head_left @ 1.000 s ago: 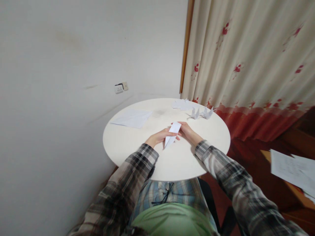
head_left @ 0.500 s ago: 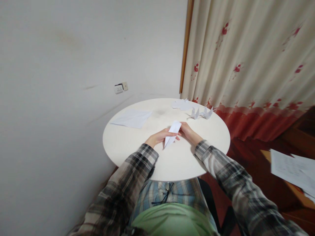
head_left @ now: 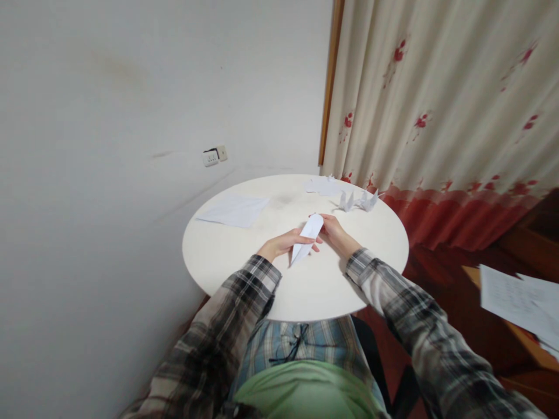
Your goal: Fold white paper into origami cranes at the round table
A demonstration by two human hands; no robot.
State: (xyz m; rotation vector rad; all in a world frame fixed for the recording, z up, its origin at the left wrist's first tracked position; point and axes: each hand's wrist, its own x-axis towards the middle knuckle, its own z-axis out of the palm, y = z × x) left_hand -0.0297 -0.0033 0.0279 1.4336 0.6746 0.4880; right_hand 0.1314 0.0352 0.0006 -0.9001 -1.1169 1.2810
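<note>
A narrow piece of folded white paper [head_left: 307,237] is held a little above the middle of the round table, slanting with its pointed end toward me. My left hand [head_left: 289,240] is closed on its middle, thumb on top and fingers beneath. At the far right edge of the paper, my right hand [head_left: 334,228] pinches it near the upper end; the paper partly hides those fingertips. Two folded paper cranes [head_left: 346,201] stand close together beyond my right hand.
White sheets [head_left: 236,210] lie at the table's left. Further paper [head_left: 322,185] with a small folded piece rests at the back. The round white table [head_left: 305,297] stands by a wall with a socket [head_left: 211,157]; a curtain [head_left: 419,157] hangs at the right. Written papers [head_left: 515,299] lie lower right.
The upper end of the folded paper now looks rounder and more bent. My right fingers have shifted slightly along its edge; my left hand keeps its place.
</note>
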